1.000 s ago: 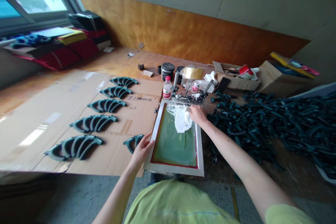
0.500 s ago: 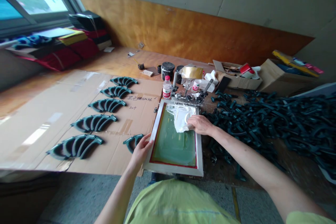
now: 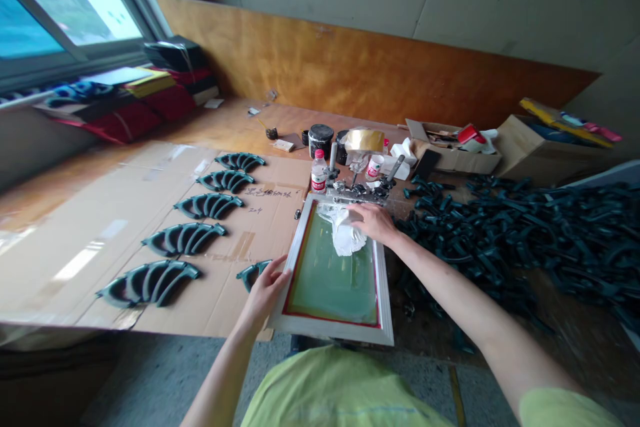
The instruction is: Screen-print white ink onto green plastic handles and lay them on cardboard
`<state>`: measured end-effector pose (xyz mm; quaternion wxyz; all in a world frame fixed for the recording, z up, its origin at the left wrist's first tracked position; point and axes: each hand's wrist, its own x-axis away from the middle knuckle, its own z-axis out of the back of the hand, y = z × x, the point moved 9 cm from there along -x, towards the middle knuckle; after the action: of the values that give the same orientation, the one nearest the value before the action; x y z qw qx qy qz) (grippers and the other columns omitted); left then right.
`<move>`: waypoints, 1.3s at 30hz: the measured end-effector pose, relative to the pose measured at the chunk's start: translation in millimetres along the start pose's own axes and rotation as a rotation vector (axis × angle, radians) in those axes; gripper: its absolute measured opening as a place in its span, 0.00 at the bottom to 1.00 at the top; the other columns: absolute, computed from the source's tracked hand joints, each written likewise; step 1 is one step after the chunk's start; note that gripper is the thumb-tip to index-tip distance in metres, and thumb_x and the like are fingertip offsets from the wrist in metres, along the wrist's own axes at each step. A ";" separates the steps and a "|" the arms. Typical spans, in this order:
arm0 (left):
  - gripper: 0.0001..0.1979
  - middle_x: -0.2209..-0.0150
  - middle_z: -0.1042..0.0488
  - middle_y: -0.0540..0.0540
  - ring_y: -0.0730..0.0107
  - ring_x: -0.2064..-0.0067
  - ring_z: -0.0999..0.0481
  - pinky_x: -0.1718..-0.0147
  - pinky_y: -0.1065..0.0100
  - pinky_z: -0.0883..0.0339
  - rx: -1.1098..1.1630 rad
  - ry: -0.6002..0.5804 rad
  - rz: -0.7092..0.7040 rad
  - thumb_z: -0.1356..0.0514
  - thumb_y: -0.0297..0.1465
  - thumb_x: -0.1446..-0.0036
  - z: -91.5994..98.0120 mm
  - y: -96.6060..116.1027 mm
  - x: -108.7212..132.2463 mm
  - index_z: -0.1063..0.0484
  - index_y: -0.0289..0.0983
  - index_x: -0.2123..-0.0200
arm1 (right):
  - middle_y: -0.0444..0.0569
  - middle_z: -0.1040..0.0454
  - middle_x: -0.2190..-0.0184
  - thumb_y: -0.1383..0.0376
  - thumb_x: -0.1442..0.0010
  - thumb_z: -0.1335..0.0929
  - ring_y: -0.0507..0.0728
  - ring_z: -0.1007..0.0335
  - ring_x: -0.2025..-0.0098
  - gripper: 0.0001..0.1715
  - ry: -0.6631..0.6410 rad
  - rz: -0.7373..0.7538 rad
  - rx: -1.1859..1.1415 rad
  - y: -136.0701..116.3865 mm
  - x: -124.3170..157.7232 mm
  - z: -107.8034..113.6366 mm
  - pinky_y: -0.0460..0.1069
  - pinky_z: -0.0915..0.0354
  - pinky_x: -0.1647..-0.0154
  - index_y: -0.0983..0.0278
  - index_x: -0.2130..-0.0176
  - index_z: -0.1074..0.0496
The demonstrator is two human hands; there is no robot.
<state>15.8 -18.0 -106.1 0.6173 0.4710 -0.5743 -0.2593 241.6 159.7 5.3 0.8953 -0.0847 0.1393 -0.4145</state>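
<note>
My left hand (image 3: 267, 283) is closed on the left rail of a pale screen-printing frame (image 3: 389, 310), near its front end. Inside the frame stretches a green mesh (image 3: 327, 280) with a red-brown border. White ink or paste (image 3: 349, 245) lies in a thick patch on the far part of the mesh. My right hand (image 3: 375, 221) is over that patch with its fingers bent around a white-smeared piece, whose shape is mostly hidden. A metal hinge clamp (image 3: 357, 193) is at the frame's far end. One dark green curved part (image 3: 250, 273) lies beside my left hand.
Rows of dark green curved parts (image 3: 185, 240) lie on the cardboard (image 3: 65, 300) at left. A heap of similar parts (image 3: 500, 233) covers the right side. Behind the clamp stand a red-capped bottle (image 3: 319, 173), a black tub (image 3: 320, 140) and a tape roll (image 3: 365, 140).
My right hand has shifted slightly left and away from me over the white patch, with its fingers now higher on it. The left hand keeps its place on the frame. The view has tilted slightly.
</note>
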 end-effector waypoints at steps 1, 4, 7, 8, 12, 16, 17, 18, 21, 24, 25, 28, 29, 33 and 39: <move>0.40 0.68 0.23 0.47 0.65 0.69 0.23 0.71 0.69 0.31 -0.014 -0.014 -0.004 0.32 0.48 0.55 -0.3 7.8 3.4 0.36 0.39 0.41 | 0.48 0.24 0.55 0.64 0.44 0.28 0.58 0.30 0.55 0.30 0.001 -0.059 0.008 6.7 -13.3 5.2 0.51 0.36 0.52 0.55 0.43 0.32; 0.39 0.65 0.22 0.46 0.63 0.66 0.22 0.70 0.69 0.31 -0.052 -0.053 -0.020 0.36 0.53 0.53 -2.0 41.3 14.8 0.34 0.40 0.41 | 0.50 0.25 0.52 0.61 0.43 0.28 0.60 0.29 0.54 0.37 0.065 -0.186 0.031 31.2 -35.5 27.5 0.51 0.36 0.52 0.54 0.37 0.39; 0.35 0.62 0.22 0.44 0.65 0.67 0.24 0.72 0.70 0.33 -0.076 -0.012 -0.119 0.42 0.57 0.50 -3.3 89.5 18.4 0.26 0.37 0.49 | 0.52 0.24 0.54 0.60 0.38 0.34 0.60 0.29 0.55 0.24 0.259 -0.348 0.008 73.6 -19.0 56.5 0.53 0.35 0.52 0.59 0.43 0.32; 0.34 0.62 0.22 0.44 0.65 0.67 0.24 0.72 0.70 0.33 -0.060 0.001 -0.178 0.43 0.57 0.49 -5.9 107.7 17.0 0.25 0.36 0.52 | 0.53 0.24 0.57 0.60 0.37 0.36 0.60 0.28 0.56 0.20 0.302 -0.429 -0.003 90.3 -5.1 59.8 0.53 0.35 0.53 0.61 0.47 0.28; 0.30 0.59 0.23 0.42 0.63 0.62 0.23 0.65 0.67 0.30 0.078 -0.009 -0.453 0.45 0.54 0.45 -29.2 179.9 4.7 0.26 0.35 0.55 | 0.49 0.23 0.66 0.61 0.37 0.37 0.58 0.28 0.62 0.13 0.161 -0.537 -0.091 113.8 49.6 14.1 0.52 0.33 0.58 0.62 0.60 0.26; 0.31 0.64 0.23 0.41 0.64 0.64 0.23 0.65 0.64 0.29 0.114 -0.064 -0.513 0.49 0.56 0.43 -55.9 219.9 -8.0 0.28 0.33 0.56 | 0.49 0.24 0.60 0.57 0.43 0.30 0.58 0.29 0.57 0.17 0.026 -0.331 -0.135 69.4 72.1 -48.0 0.51 0.34 0.55 0.60 0.55 0.28; 0.32 0.63 0.23 0.41 0.64 0.64 0.23 0.65 0.65 0.28 0.130 -0.065 -0.520 0.50 0.56 0.43 -59.0 222.6 -8.6 0.29 0.33 0.54 | 0.50 0.25 0.58 0.57 0.44 0.28 0.58 0.30 0.55 0.19 0.008 -0.283 -0.113 58.0 72.5 -56.0 0.52 0.36 0.53 0.60 0.54 0.28; 0.32 0.62 0.23 0.42 0.65 0.64 0.22 0.65 0.65 0.28 0.153 -0.048 -0.531 0.49 0.56 0.43 -59.7 221.2 -7.8 0.31 0.35 0.50 | 0.50 0.26 0.57 0.58 0.45 0.28 0.58 0.32 0.53 0.18 -0.008 -0.247 -0.085 48.2 71.7 -60.3 0.52 0.37 0.52 0.60 0.54 0.28; 0.33 0.61 0.22 0.43 0.67 0.65 0.22 0.69 0.68 0.29 0.154 0.001 -0.437 0.45 0.55 0.45 -62.2 178.3 -2.7 0.35 0.38 0.44 | 0.48 0.28 0.61 0.62 0.43 0.29 0.57 0.33 0.55 0.08 0.004 -0.226 -0.029 22.9 68.9 -52.7 0.52 0.38 0.52 0.60 0.60 0.26; 0.36 0.60 0.21 0.36 0.61 0.67 0.20 0.75 0.67 0.29 -0.005 -0.188 -0.006 0.42 0.56 0.49 -89.3 73.8 7.5 0.30 0.33 0.49 | 0.50 0.29 0.63 0.62 0.41 0.30 0.59 0.35 0.57 0.05 0.134 -0.182 -0.027 -26.7 74.0 -33.7 0.52 0.38 0.55 0.61 0.63 0.26; 0.35 0.59 0.21 0.35 0.58 0.64 0.20 0.74 0.66 0.28 -0.014 -0.220 0.117 0.41 0.56 0.48 -93.3 39.2 14.4 0.30 0.33 0.49 | 0.50 0.29 0.64 0.63 0.40 0.31 0.59 0.35 0.58 0.04 0.169 -0.128 -0.026 -50.2 77.3 -31.4 0.53 0.38 0.56 0.61 0.63 0.26; 0.26 0.62 0.20 0.36 0.56 0.62 0.19 0.73 0.65 0.27 0.090 -0.184 0.268 0.41 0.50 0.45 -80.5 -30.1 26.6 0.28 0.33 0.57 | 0.48 0.28 0.66 0.64 0.36 0.34 0.58 0.35 0.59 0.07 0.115 0.207 -0.061 -117.6 92.5 -43.7 0.52 0.38 0.57 0.58 0.59 0.26; 0.22 0.64 0.20 0.38 0.57 0.63 0.19 0.73 0.66 0.27 0.109 -0.144 0.290 0.41 0.48 0.44 -66.4 -44.6 26.5 0.28 0.34 0.59 | 0.47 0.27 0.64 0.64 0.36 0.34 0.57 0.34 0.59 0.09 0.087 0.268 -0.081 -122.2 100.7 -46.9 0.52 0.38 0.56 0.57 0.57 0.26; 0.17 0.72 0.20 0.41 0.62 0.70 0.19 0.73 0.67 0.27 0.005 0.192 0.331 0.47 0.44 0.40 42.5 -77.1 13.3 0.29 0.35 0.64 | 0.49 0.24 0.61 0.70 0.38 0.34 0.56 0.31 0.58 0.11 0.067 -0.181 0.018 -7.1 148.8 -26.5 0.50 0.37 0.57 0.59 0.56 0.26; 0.14 0.80 0.25 0.44 0.54 0.73 0.21 0.74 0.59 0.25 -0.293 0.401 0.506 0.44 0.45 0.47 155.8 -115.1 -5.8 0.32 0.39 0.71 | 0.53 0.23 0.65 0.70 0.44 0.32 0.59 0.27 0.61 0.10 -0.338 -0.954 0.284 161.5 282.8 -7.1 0.49 0.38 0.64 0.61 0.60 0.27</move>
<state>-108.5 -105.8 -226.2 0.8236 0.2618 -0.4968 -0.0802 530.0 46.5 -95.3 0.6199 -0.0821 -0.1185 -0.7713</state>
